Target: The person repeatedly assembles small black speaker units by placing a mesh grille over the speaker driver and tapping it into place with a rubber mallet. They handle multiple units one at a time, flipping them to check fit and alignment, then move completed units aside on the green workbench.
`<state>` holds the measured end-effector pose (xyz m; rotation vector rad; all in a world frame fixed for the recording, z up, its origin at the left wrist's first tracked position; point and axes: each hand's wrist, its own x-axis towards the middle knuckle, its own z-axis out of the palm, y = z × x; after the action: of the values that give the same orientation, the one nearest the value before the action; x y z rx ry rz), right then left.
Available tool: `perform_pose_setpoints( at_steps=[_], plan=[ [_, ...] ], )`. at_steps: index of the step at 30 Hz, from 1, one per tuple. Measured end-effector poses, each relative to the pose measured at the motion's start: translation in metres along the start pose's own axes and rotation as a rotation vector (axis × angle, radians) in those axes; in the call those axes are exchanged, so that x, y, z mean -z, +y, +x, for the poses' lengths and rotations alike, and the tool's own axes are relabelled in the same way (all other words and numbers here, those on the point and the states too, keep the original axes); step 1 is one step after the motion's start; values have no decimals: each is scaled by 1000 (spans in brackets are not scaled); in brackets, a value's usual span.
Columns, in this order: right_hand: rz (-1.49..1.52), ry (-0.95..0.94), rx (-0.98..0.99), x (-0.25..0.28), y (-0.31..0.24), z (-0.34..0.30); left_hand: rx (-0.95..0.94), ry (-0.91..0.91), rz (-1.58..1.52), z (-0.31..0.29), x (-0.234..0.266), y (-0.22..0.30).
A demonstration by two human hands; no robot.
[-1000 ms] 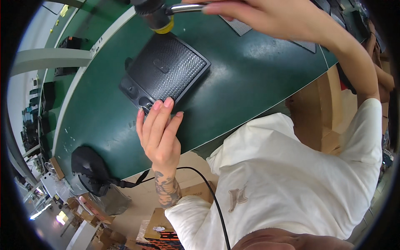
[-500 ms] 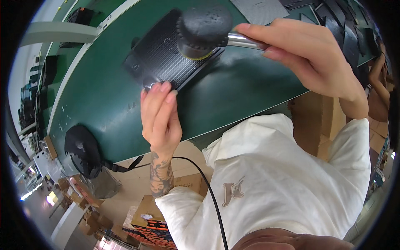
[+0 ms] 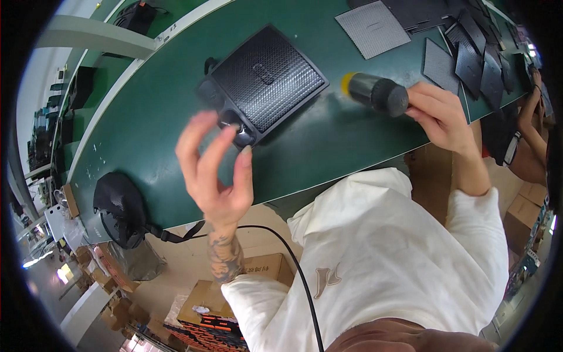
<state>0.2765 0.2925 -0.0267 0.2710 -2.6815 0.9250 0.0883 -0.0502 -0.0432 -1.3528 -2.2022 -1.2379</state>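
A black box with a shiny mesh grille (image 3: 275, 76), which looks like a speaker, lies on the green table. A strip with round knobs runs along its left side. My left hand (image 3: 217, 176) is open beside the box's near left corner, fingers spread around a round knob (image 3: 241, 135); whether the fingertips touch it I cannot tell. To the right of the box, my right hand (image 3: 443, 117) is closed on a mallet (image 3: 381, 95). The mallet has a black head with a yellow end, held clear of the box. Its handle is mostly hidden behind the head and fingers.
A grey perforated panel (image 3: 372, 29) lies at the far right of the green table (image 3: 328, 146). Several dark mesh panels (image 3: 469, 61) are piled beyond it. A black bag (image 3: 120, 202) sits at the left table edge. Another person's arm (image 3: 531, 105) is at the right.
The mallet has moved from over the box to its right and lower, in my right hand. My left fingers have spread apart. The box appears turned and shifted slightly right.
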Motion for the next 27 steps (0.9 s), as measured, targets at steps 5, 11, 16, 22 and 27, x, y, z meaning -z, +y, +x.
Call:
perform_pose_setpoints(
  at_steps=[5,11,16,22,27],
  plan=[
    [-173,85,-184,-21,24,-45,-126,-587,548,87,-15,30],
    [-135,195,-302,-27,5,-30,-81,-656,475,101,-26,17],
    [184,179,-139,3,-8,-37,368,-510,-468,117,10,0],
    [202,23,146,53,-30,32,873,-335,-1213,94,2,11],
    [382,-142,452,36,-30,92,961,-280,-1493,97,-35,22]
  ],
)
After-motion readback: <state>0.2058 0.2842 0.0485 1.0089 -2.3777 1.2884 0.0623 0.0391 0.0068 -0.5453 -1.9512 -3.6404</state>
